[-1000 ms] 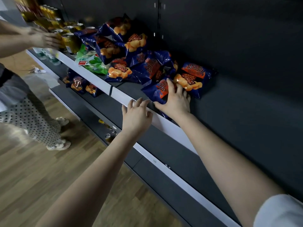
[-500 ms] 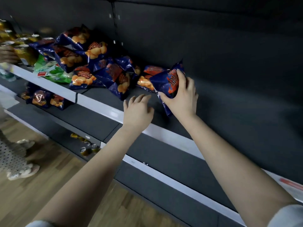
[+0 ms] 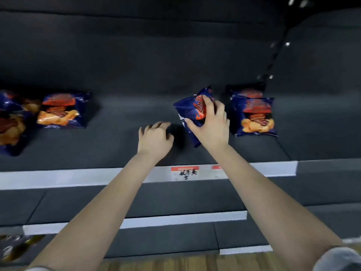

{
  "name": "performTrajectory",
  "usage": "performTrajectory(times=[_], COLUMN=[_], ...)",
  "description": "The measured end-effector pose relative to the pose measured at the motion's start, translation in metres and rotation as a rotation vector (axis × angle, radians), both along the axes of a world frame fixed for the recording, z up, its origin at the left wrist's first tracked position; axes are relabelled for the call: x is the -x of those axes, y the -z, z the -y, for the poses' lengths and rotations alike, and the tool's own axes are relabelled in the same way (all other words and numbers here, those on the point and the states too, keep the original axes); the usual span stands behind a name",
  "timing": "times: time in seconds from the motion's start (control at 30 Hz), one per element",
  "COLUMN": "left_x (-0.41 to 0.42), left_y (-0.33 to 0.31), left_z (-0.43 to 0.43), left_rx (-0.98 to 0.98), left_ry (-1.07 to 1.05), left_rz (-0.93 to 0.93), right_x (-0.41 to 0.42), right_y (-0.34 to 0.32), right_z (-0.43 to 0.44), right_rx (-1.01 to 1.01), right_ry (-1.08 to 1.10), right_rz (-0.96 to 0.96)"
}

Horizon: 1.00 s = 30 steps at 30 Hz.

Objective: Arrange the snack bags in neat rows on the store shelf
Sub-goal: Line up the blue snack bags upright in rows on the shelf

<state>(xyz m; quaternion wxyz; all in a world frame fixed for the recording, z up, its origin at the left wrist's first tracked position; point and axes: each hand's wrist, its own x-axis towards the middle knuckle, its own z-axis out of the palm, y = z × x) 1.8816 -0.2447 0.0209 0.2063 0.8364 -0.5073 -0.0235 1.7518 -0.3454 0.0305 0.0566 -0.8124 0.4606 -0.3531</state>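
From the head camera, the one bit of writing that comes close to legible is a price tag (image 3: 185,173) on the white front strip (image 3: 78,178) of the dark grey shelf (image 3: 136,106): a red band on top, a few handwritten characters I can't read, and a "5" beneath. A second tag (image 3: 217,171) sits just beside it to the right, mostly hidden behind the right forearm.

The snack bags are all dark blue with orange-red lettering too blurred to make out as a brand. The right hand (image 3: 212,126) is wrapped around one of these, the held bag (image 3: 190,112), fingers over its front and thumb at its lower left edge; the bag is tilted, and whether its bottom corner touches the shelf I can't tell. Just to its right, two bags stand one behind the other: the front bag (image 3: 254,116) shows pictured golden chips low on its face, and the rear bag (image 3: 247,91) peeks above it. Well off to the left, a lone bag (image 3: 62,110) leans back with the same chip picture, and a heap of bags (image 3: 10,122) runs off the left edge.

The left hand (image 3: 155,138) holds nothing, fingers loosely curled just over the shelf surface, near the held bag.

Lower shelves (image 3: 175,200) show grey, with something yellowish (image 3: 17,247) at bottom left, too blurred to name.
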Motion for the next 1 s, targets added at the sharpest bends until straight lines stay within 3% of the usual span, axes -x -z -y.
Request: performTrajectory(times=[0.23,0.53,0.87,1.0], left_x=[0.076,0.138,0.137,0.137], left_y=[-0.001,0.007,0.023,0.027], left_z=[0.063,0.106,0.109,0.109], left_rx=[-0.023,-0.037,0.065,0.001], left_ry=[0.235,0.379,0.297,0.268], left_rz=[0.035,0.045,0.008,0.024], right_x=[0.097,0.160,0.155,0.155], right_y=[-0.004,0.015,0.030,0.032], right_z=[0.027,0.046,0.059,0.059], right_rx=[-0.002,-0.119,-0.188,-0.180], right_ry=[0.234,0.402,0.189,0.187], right_rz=[0.017,-0.185,-0.173,-0.224])
